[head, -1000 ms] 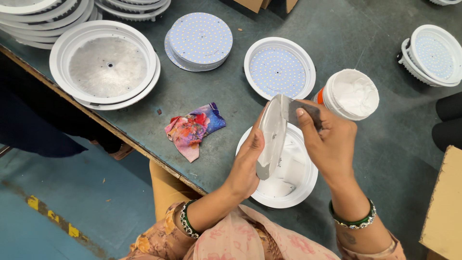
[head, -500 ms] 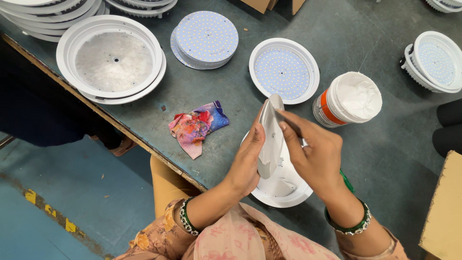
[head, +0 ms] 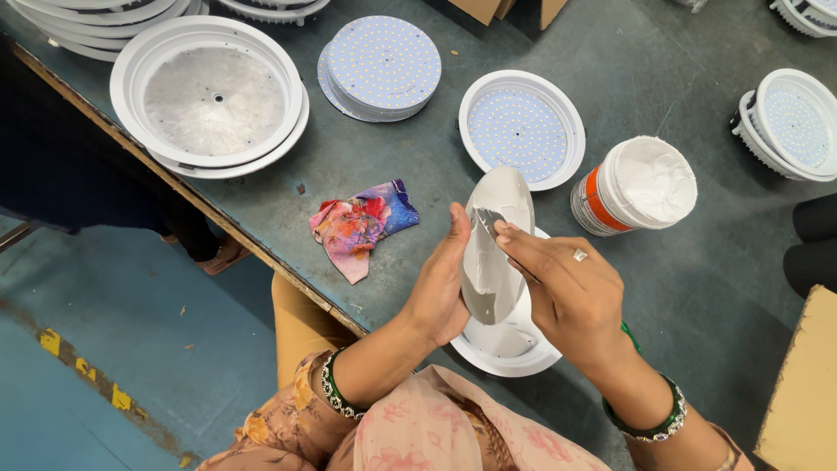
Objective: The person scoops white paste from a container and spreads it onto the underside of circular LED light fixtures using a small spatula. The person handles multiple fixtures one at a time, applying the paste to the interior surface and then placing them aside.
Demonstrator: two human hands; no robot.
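Round disc held on edge at centre, gripped by left hand; right hand fingers pinching what looks like a small spreader against it. Grey paste coating most, lower part seemingly bare. White housing beneath; paste tub at two o'clock.

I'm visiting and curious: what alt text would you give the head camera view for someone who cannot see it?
Seen from above, a left hand holds a round disc on edge over a white housing while the right hand spreads white paste on it with a small blade. An open paste tub and a colourful rag lie nearby.
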